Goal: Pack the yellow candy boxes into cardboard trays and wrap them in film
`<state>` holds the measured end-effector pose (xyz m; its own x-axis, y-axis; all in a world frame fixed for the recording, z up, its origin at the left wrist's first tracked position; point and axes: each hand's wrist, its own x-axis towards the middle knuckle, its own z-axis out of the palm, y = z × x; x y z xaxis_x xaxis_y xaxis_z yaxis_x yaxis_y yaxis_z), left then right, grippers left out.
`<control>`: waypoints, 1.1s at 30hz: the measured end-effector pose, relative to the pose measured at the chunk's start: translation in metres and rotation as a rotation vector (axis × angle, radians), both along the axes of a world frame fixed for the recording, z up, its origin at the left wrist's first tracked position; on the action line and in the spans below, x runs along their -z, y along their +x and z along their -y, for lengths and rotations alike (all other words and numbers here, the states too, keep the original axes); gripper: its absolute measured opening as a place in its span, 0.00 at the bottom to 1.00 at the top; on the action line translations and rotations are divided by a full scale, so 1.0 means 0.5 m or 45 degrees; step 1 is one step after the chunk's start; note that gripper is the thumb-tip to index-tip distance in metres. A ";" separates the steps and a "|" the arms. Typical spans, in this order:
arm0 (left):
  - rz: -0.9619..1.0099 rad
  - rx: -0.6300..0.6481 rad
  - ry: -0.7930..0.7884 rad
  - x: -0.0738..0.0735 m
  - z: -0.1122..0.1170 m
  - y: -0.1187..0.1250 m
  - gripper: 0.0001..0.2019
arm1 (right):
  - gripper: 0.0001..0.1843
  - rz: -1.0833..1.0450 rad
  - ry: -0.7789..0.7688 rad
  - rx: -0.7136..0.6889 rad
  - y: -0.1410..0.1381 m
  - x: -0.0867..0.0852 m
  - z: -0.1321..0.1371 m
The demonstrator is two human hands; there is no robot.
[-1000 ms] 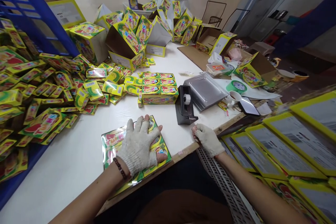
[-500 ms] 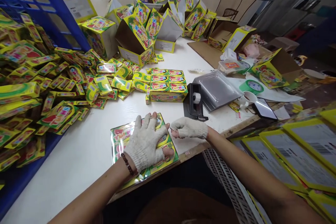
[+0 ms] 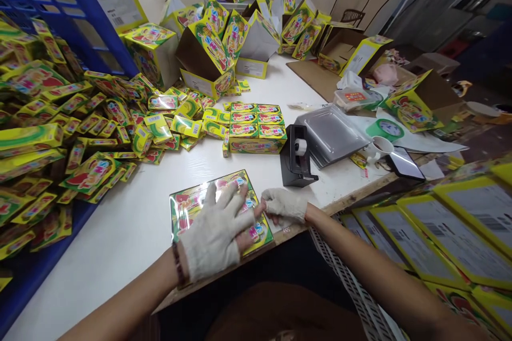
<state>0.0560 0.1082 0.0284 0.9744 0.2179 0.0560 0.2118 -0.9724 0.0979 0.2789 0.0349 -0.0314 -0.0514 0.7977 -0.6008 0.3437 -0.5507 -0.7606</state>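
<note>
A flat pack of small yellow-green boxes (image 3: 186, 206), glossy as if under clear plastic, lies at the table's front edge. My left hand (image 3: 216, 234), in a white fingerless glove, is over it with fingers spread, slightly blurred; whether the palm touches the pack I cannot tell. At the pack's right edge, my gloved right hand (image 3: 286, 206) has its fingers curled and pinched together, close to my left index fingertip. What is between those fingers is hidden. Just behind my right hand stands a black tape dispenser (image 3: 298, 162) with a roll in it.
Behind the pack sits a block of stacked small boxes (image 3: 256, 144). Loose boxes (image 3: 116, 112) heap from a blue crate (image 3: 72, 10) at left. Clear plastic trays (image 3: 334, 133), a cup (image 3: 380, 149) and a phone (image 3: 406, 162) lie right. Opened cartons (image 3: 208, 58) line the back.
My left hand has slid slightly left and toward me, uncovering more of the pack's far part. My right hand has drawn a little lower, its fingers still at the pack's right edge.
</note>
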 end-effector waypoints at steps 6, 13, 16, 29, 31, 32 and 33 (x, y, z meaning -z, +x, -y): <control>0.118 0.289 0.147 0.023 0.014 -0.150 0.22 | 0.12 0.761 0.724 0.507 0.074 -0.079 0.088; 0.343 0.010 0.195 0.059 0.035 -0.098 0.19 | 0.24 0.894 0.700 0.884 0.167 -0.038 0.078; 0.330 -0.192 0.228 0.054 0.054 -0.051 0.19 | 0.18 0.823 0.748 0.941 0.158 -0.026 0.062; 0.545 -0.298 0.194 0.064 0.070 -0.022 0.07 | 0.23 0.596 0.519 1.052 0.040 -0.055 0.169; 0.571 -0.346 0.180 0.064 0.076 -0.016 0.08 | 0.23 0.444 0.502 1.110 0.032 -0.027 0.166; 0.600 -0.364 0.165 0.064 0.078 -0.015 0.07 | 0.23 0.355 0.506 1.144 0.030 -0.015 0.163; 0.628 -0.368 0.148 0.064 0.081 -0.016 0.07 | 0.23 0.270 0.512 1.184 0.029 -0.005 0.159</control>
<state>0.0479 0.0679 -0.0037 0.7291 0.4362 0.5274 0.4267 -0.8922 0.1480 0.2932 -0.0445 -0.0287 0.7636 0.6120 -0.2061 0.0611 -0.3862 -0.9204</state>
